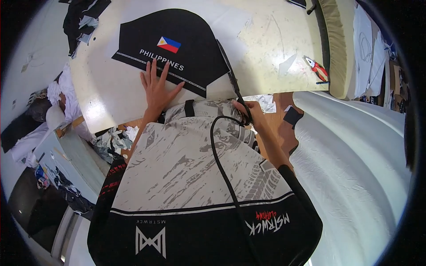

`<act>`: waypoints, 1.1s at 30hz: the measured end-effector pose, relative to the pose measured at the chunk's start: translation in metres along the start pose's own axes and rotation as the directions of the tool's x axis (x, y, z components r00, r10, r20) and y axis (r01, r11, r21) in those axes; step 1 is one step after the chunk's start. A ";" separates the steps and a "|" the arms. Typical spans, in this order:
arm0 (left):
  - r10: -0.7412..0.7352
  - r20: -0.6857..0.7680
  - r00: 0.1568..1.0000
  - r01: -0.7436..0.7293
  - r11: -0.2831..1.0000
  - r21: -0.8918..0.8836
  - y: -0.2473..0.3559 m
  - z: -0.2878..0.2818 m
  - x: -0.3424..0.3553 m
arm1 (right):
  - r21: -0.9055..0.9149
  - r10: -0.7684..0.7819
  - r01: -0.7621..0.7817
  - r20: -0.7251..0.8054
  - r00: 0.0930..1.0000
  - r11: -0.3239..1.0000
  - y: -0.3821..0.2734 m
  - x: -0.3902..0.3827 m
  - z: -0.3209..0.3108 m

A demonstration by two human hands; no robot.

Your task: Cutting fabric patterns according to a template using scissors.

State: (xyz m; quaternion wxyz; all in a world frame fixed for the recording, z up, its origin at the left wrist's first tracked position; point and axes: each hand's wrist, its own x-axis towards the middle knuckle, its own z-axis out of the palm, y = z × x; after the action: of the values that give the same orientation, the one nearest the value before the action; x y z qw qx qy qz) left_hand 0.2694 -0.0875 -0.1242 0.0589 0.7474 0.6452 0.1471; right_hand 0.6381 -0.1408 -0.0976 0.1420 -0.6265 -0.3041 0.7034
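A black fabric panel [177, 29] with a curved top lies on the pale table. It bears a small blue, red and white flag patch, white lettering and a narrow printed band along its lower edge. My left hand [156, 88] is flat with fingers spread, its fingertips pressing on the panel's lower part. My right hand [251, 113] is closed round the handles of long black scissors [233, 80] at the table's near edge. Their blades reach up along the panel's right edge. The fingers of this hand are partly hidden by the handles.
Red-handled pliers [317, 70] lie on the table's right side [270, 48]. Dark garment pieces [84, 22] sit at the far left. A black cord [216, 153] loops in front of my shirt. White sheeting [350, 173] spreads at right; cloth scraps [111, 144] are heaped below left.
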 end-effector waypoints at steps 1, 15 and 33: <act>0.002 0.000 1.000 -0.002 1.000 -0.006 0.000 0.000 0.000 | 0.002 -0.013 0.013 0.003 1.000 1.000 0.002 0.002 -0.001; 0.000 -0.007 1.000 0.000 1.000 -0.017 0.000 -0.001 -0.001 | 0.002 -0.081 0.081 0.034 0.996 0.997 -0.023 0.025 -0.002; -0.027 0.003 1.000 0.028 0.999 -0.026 0.003 -0.002 -0.001 | -0.062 -0.100 0.111 0.161 0.982 0.992 -0.076 0.048 -0.037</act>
State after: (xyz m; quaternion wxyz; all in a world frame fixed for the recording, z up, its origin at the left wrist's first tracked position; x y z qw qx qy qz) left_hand 0.2718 -0.0893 -0.1211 0.0714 0.7377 0.6534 0.1539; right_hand 0.6521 -0.0451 -0.0907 0.1324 -0.5565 -0.3717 0.7312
